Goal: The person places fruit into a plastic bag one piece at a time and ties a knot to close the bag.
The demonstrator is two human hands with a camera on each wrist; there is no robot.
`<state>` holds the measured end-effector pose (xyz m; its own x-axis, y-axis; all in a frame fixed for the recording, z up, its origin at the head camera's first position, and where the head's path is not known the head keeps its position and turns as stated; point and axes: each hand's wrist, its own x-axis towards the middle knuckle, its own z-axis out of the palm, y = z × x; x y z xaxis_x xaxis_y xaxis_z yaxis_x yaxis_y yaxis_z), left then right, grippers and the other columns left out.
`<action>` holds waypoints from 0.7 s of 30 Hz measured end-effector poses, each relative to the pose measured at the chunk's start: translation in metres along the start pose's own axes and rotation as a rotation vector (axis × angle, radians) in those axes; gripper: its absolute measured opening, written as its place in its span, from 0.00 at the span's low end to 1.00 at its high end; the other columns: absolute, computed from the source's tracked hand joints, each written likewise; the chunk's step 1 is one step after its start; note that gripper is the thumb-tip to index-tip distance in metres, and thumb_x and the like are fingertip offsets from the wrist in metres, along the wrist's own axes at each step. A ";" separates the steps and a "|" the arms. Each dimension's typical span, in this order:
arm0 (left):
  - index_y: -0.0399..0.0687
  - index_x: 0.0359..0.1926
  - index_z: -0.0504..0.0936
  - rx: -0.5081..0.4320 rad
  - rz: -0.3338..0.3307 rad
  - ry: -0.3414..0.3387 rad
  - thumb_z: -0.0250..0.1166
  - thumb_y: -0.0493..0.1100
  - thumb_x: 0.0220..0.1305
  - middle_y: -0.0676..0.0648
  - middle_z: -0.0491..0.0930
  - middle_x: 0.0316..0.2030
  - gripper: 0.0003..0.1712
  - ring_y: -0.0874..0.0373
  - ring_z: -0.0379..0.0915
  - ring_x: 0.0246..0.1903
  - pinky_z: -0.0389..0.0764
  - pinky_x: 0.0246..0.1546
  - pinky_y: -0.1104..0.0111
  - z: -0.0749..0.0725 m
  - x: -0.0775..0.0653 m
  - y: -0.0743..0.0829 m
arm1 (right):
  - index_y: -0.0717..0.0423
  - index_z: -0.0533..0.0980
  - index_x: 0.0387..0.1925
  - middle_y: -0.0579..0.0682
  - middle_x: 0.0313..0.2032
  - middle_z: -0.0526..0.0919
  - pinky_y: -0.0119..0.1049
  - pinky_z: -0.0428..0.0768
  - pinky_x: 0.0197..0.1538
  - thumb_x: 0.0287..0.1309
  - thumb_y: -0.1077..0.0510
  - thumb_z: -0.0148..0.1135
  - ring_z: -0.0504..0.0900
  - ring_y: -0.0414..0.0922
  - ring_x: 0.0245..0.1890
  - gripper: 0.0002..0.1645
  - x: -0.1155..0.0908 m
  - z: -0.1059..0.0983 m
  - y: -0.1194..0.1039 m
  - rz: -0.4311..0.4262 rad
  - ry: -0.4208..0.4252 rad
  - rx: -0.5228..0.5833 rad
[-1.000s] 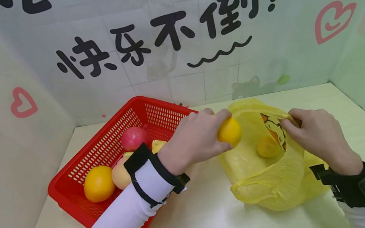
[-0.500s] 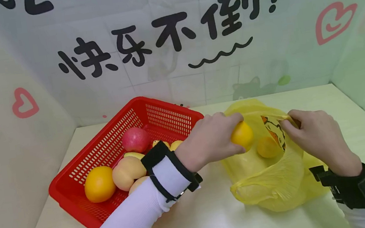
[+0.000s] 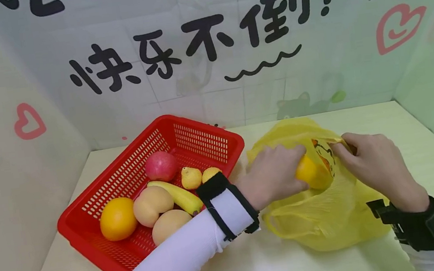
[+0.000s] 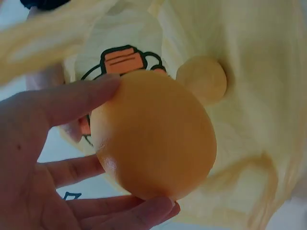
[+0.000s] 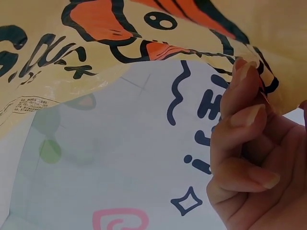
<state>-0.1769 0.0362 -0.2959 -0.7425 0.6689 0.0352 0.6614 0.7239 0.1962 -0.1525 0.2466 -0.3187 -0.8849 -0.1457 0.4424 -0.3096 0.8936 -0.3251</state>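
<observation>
My left hand (image 3: 273, 174) grips a round orange (image 4: 158, 139) with curled fingers and thumb, over the mouth of a yellow plastic bag (image 3: 323, 226). Inside the bag lies another round, orange-yellow fruit (image 4: 204, 79), seen beyond the held one in the left wrist view. The right hand (image 3: 379, 164) pinches the bag's rim at its right side, its other fingers curled. A printed cartoon figure (image 5: 153, 33) shows on the plastic near those fingertips.
Left of the bag stands a red perforated basket (image 3: 88, 253). It holds another orange (image 3: 118, 218), a round red fruit (image 3: 161, 165), two peach-coloured fruits (image 3: 153, 205), a banana (image 3: 180, 197) and small yellow fruits (image 3: 191, 178). A printed backdrop (image 3: 211, 95) rises behind the table.
My left hand has moved right with the orange, from beside the bag to over its mouth. More fruit in the basket is uncovered. The right hand has barely moved.
</observation>
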 end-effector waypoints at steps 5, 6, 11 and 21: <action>0.51 0.51 0.74 0.007 -0.043 0.025 0.68 0.57 0.59 0.53 0.73 0.25 0.25 0.60 0.72 0.24 0.71 0.20 0.74 0.009 0.006 0.005 | 0.50 0.64 0.16 0.41 0.13 0.56 0.30 0.53 0.19 0.67 0.56 0.58 0.53 0.35 0.12 0.23 -0.001 0.002 0.000 -0.026 -0.030 0.026; 0.51 0.51 0.74 0.016 -0.051 0.032 0.68 0.58 0.59 0.53 0.72 0.24 0.25 0.60 0.72 0.24 0.71 0.20 0.74 0.011 0.007 0.006 | 0.50 0.64 0.16 0.40 0.13 0.56 0.30 0.53 0.19 0.67 0.56 0.58 0.53 0.35 0.12 0.22 -0.001 0.002 0.000 -0.032 -0.036 0.027; 0.50 0.51 0.75 0.021 -0.082 0.044 0.69 0.61 0.58 0.54 0.70 0.21 0.28 0.61 0.71 0.21 0.70 0.17 0.76 0.017 0.014 0.005 | 0.50 0.63 0.16 0.40 0.13 0.56 0.29 0.53 0.20 0.66 0.58 0.58 0.53 0.35 0.12 0.22 0.000 0.001 0.000 -0.053 -0.046 0.011; 0.49 0.53 0.74 -0.016 -0.151 0.055 0.69 0.59 0.59 0.53 0.72 0.23 0.28 0.61 0.72 0.22 0.71 0.18 0.75 0.030 0.029 0.001 | 0.50 0.63 0.16 0.40 0.13 0.55 0.29 0.53 0.20 0.65 0.59 0.58 0.53 0.34 0.13 0.22 0.000 0.000 0.002 -0.076 -0.072 -0.004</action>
<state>-0.1948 0.0617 -0.3242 -0.8386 0.5417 0.0577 0.5400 0.8128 0.2186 -0.1528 0.2485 -0.3191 -0.8814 -0.2434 0.4049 -0.3760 0.8803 -0.2894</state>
